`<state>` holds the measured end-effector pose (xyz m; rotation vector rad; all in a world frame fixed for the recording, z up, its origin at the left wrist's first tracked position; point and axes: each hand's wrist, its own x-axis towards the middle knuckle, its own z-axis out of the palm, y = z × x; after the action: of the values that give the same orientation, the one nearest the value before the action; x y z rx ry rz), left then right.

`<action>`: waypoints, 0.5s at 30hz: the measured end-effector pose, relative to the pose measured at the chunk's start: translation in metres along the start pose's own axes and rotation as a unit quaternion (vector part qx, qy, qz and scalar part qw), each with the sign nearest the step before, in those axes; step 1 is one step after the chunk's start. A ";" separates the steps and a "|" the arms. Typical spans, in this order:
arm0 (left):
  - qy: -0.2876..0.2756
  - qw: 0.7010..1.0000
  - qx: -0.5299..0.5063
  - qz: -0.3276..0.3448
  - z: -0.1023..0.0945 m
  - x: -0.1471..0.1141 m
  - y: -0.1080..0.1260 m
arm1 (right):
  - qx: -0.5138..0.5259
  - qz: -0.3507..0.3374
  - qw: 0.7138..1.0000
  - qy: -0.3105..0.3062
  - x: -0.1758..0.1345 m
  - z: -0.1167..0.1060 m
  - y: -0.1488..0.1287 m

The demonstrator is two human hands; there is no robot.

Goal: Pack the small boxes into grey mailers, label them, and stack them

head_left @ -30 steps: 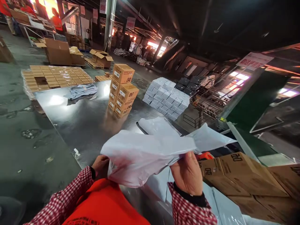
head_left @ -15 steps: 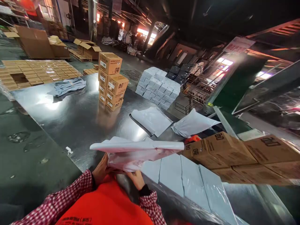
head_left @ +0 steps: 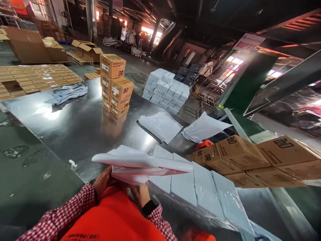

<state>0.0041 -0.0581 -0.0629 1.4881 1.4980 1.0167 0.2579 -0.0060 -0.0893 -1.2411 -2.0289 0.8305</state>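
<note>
Close to my body I hold a white plastic bag, folded over with a pinkish underside. My left hand grips its left lower edge, the fingers partly hidden behind the plastic. At the lower middle my right hand is closed on the near edge, its fingertips tucked out of sight. To the right of the bag, a row of white-wrapped blocks lies under clear film on the metal table. Two more piles of white bags, a flat stack and a rumpled one, lie farther back.
Brown cartons are stacked on the table's far side; more cartons stand at the right. A bundle of blue-grey bags lies at the far left. Beyond the table are a wrapped white stack and open boxes.
The bag in my hands has tipped slightly, its right end dropping and uncovering more of the white blocks. Both hands keep hold of it. The view has shifted a little.
</note>
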 end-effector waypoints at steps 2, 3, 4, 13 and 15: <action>-0.002 1.000 0.005 -0.002 -0.007 0.001 0.001 | 0.006 0.008 1.000 0.015 0.000 0.009 -0.007; -0.005 1.000 0.011 -0.003 -0.009 0.000 0.002 | 0.009 0.010 1.000 0.020 0.000 0.013 -0.012; -0.008 1.000 0.018 -0.001 -0.012 -0.001 0.003 | 0.011 0.011 1.000 0.022 0.001 0.014 -0.016; 0.096 0.992 -0.072 -0.042 -0.019 -0.013 0.026 | 0.007 0.040 0.992 0.116 -0.019 -0.019 -0.050; 0.127 0.989 -0.069 -0.030 -0.016 -0.010 0.029 | -0.007 0.016 0.992 0.125 -0.015 -0.019 -0.054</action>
<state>0.0010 -0.0680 -0.0300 1.2450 1.6007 1.2852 0.2493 -0.0360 -0.0389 -1.3172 -1.8214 0.6412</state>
